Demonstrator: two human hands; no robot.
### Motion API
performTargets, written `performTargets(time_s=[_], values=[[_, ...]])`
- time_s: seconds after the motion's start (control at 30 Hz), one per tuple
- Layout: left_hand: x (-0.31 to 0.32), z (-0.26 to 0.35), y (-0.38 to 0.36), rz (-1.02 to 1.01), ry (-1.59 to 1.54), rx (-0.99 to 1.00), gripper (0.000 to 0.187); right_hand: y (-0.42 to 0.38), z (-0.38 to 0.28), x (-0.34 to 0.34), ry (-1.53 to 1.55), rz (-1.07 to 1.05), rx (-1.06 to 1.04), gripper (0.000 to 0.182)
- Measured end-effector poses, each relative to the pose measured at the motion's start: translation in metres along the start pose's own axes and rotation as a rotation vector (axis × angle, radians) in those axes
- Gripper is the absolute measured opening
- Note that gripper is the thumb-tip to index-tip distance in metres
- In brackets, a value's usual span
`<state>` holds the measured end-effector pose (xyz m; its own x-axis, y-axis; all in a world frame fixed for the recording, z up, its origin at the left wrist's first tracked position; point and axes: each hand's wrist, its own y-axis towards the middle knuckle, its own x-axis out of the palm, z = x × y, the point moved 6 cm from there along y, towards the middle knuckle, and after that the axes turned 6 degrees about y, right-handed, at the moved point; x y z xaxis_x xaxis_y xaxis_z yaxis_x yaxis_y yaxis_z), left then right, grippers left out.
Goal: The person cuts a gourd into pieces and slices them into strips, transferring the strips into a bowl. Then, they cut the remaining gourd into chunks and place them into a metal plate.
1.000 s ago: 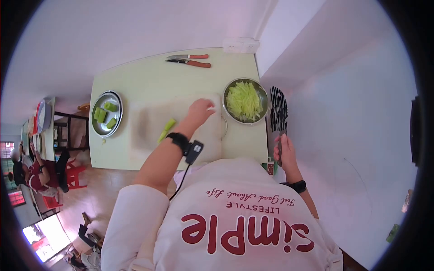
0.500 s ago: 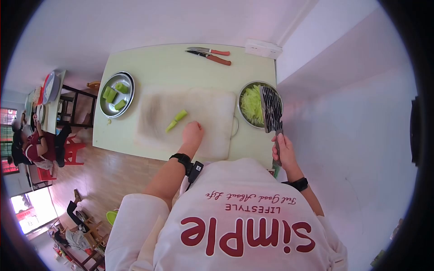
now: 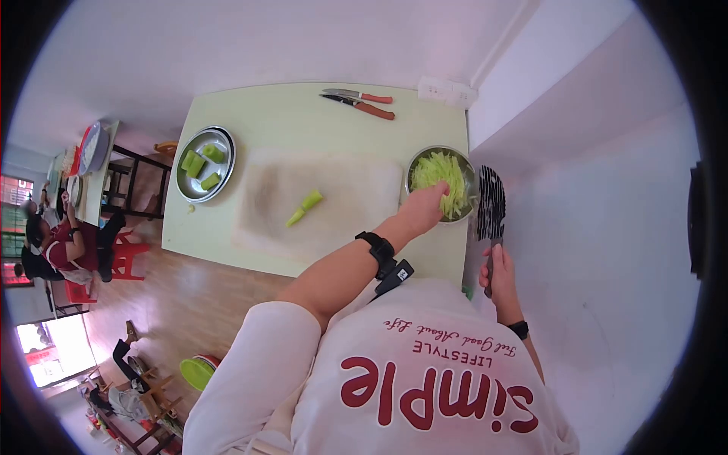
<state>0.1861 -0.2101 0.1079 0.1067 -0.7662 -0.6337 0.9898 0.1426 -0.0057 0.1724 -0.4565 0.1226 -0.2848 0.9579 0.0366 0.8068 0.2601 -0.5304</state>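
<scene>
My left hand reaches over the near left rim of a metal bowl, fingers pressed together at the pale green shreds; whether it holds any is hidden. Beyond the table's right edge, my right hand is closed round the dark handle of a broad knife. Its blade is upright in view, with pale streaks and shreds across the dark surface. On the whitish cutting board lie two green pieces, end to end.
At the table's left, a metal plate holds several green chunks. Two knives with reddish handles lie near the far edge. A wall socket is at the back right. People sit by another table at far left.
My left hand has moved right, from the board to the bowl. My right hand and the knife have moved right, away from the bowl. The view has shifted slightly.
</scene>
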Motion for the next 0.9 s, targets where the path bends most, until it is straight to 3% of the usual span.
performTargets(time_s=[0.03,0.17,0.23,0.33,0.4,0.47,0.57,0.7,0.77,0.9], values=[[0.009,-0.005,-0.001,-0.024,0.099,0.028,0.023,-0.001,0.002,-0.003,-0.010,-0.002,-0.006,0.038],[-0.026,-0.090,-0.045,-0.005,0.223,-0.234,0.030,-0.003,0.005,0.003,-0.028,-0.012,-0.003,0.038],[-0.070,-0.135,-0.081,0.119,0.339,-0.398,0.029,-0.003,0.005,0.011,-0.027,-0.019,0.007,0.038],[-0.126,-0.157,-0.121,0.278,0.541,-0.455,0.033,-0.004,0.012,0.024,-0.062,-0.046,0.000,0.037],[-0.143,-0.179,-0.139,0.229,0.723,-0.616,0.041,0.000,0.019,0.040,-0.076,-0.082,-0.005,0.039],[-0.145,-0.198,-0.146,0.035,0.727,-0.765,0.043,-0.002,0.011,0.069,-0.050,-0.090,-0.015,0.035],[-0.149,-0.221,-0.154,-0.064,0.630,-0.744,0.035,-0.005,0.017,0.109,-0.105,-0.150,0.071,0.032],[-0.149,-0.245,-0.171,-0.130,0.568,-0.544,0.027,-0.009,0.043,0.175,-0.208,-0.213,0.144,0.031],[-0.163,-0.259,-0.179,-0.125,0.613,-0.490,0.026,-0.004,0.061,0.217,-0.418,-0.378,0.060,0.034],[-0.216,-0.263,-0.200,-0.019,0.695,-0.319,0.022,-0.006,0.081,0.293,-0.646,-0.479,-0.129,0.037]])
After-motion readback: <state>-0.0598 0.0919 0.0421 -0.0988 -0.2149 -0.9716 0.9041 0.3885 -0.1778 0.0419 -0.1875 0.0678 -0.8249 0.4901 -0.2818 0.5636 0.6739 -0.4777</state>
